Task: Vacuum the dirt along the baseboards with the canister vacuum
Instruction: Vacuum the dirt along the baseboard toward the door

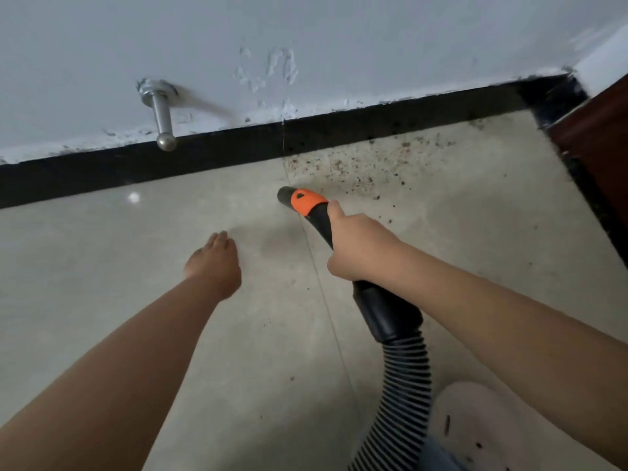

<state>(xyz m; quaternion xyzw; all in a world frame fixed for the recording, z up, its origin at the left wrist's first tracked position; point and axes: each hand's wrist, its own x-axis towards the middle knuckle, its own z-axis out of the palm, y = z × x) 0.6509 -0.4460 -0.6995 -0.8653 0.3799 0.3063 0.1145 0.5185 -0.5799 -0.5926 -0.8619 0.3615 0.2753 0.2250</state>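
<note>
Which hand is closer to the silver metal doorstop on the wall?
Left. The left hand hovers over the floor below the silver metal doorstop; the right hand, holding the black vacuum hose handle, is farther right.

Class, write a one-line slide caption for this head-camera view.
Right hand grips the vacuum hose handle, nozzle aimed at dirt beside the black baseboard; left hand hovers open.

A pale grey-white wall [306, 35] fills the top of the frame, its paint blistered near the middle and ragged along the lower edge. A metal door stop [162, 113] juts from it at upper left. Glossy beige floor tiles [102, 253] cover the lower frame, and dark reddish woodwork [601, 137] stands at the right edge.
</note>
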